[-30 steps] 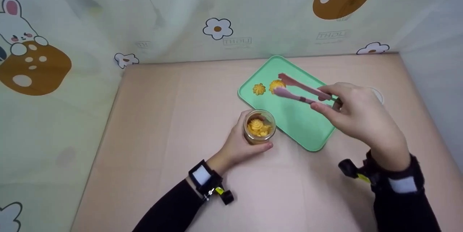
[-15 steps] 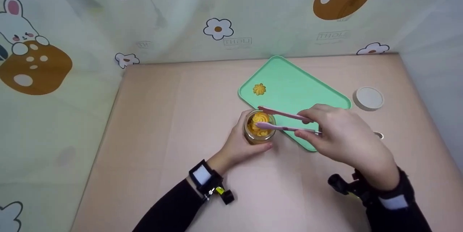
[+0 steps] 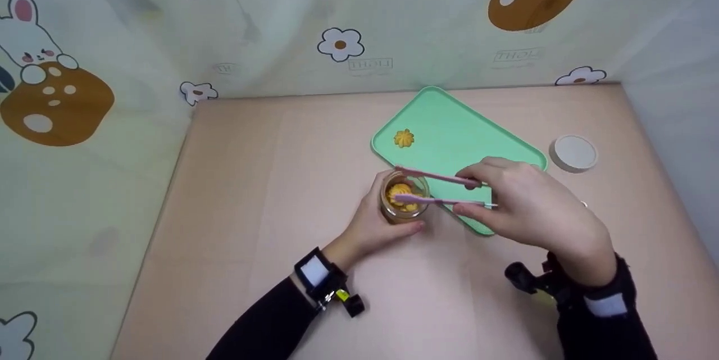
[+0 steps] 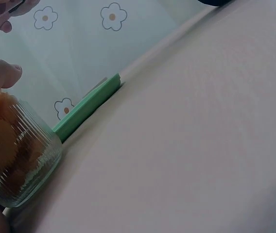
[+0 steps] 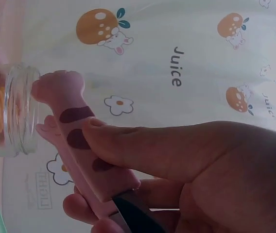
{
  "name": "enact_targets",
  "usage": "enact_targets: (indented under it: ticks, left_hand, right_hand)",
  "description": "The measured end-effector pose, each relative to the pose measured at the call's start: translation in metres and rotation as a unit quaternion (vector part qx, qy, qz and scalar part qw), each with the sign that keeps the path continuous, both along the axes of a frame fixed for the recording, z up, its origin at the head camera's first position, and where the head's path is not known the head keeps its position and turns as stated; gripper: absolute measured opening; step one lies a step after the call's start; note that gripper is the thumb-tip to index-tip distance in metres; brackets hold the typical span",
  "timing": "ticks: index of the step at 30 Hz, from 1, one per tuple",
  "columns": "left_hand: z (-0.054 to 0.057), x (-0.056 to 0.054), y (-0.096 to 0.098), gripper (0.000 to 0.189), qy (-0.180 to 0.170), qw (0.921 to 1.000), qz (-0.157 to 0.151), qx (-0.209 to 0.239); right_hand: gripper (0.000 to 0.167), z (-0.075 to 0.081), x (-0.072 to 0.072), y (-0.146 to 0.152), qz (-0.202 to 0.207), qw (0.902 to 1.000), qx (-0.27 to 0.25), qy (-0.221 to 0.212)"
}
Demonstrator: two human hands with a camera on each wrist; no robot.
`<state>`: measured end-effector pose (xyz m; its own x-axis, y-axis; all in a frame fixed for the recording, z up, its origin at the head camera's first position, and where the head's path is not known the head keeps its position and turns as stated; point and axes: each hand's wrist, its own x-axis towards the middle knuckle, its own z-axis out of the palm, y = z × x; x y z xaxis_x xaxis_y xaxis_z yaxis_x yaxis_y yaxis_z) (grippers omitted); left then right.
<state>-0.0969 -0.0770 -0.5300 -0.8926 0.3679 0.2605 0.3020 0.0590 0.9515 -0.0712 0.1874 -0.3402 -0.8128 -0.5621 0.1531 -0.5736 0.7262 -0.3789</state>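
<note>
My left hand grips a ribbed glass jar around its side, with the jar standing on the table. Several yellow piped cookies lie inside the jar. My right hand holds pink paw-tipped tongs, thumb on one arm and fingers on the other. In the head view the tong tips overlap the jar's mouth and stand apart; the right wrist view shows them just off the rim with nothing between. One more cookie sits on the green tray near its left corner.
The green tray lies behind and right of the jar. A round white lid rests on the table to the tray's right. A patterned curtain stands along the table's back edge and sides.
The right hand moved the tongs from the tray to the jar. A cookie left the tray and went into the jar, and the tongs opened. The left hand stayed on the jar.
</note>
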Motion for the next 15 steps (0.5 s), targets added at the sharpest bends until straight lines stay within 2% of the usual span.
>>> enact_targets:
  ticks: [3,6,11,15]
  left_hand:
    - [0.000,0.000,0.001,0.095,0.002,1.0000,0.006,0.000]
    - [0.000,-0.001,0.001,0.095,0.004,1.0000,0.008,0.002]
    - [0.001,-0.001,0.003,0.097,-0.005,0.9999,0.009,0.002]
    - [0.009,0.002,0.004,0.097,-0.016,0.9998,0.012,0.005]
  right_hand:
    - [0.035,0.000,-0.011,0.004,-0.011,0.9996,-0.027,0.000]
    - [0.040,-0.007,-0.031,0.003,-0.045,0.9978,-0.048,-0.012]
    - [0.049,-0.033,-0.071,-0.004,-0.117,0.9902,-0.061,-0.044]
    - [0.048,-0.056,-0.091,-0.007,-0.161,0.9835,-0.058,-0.059]
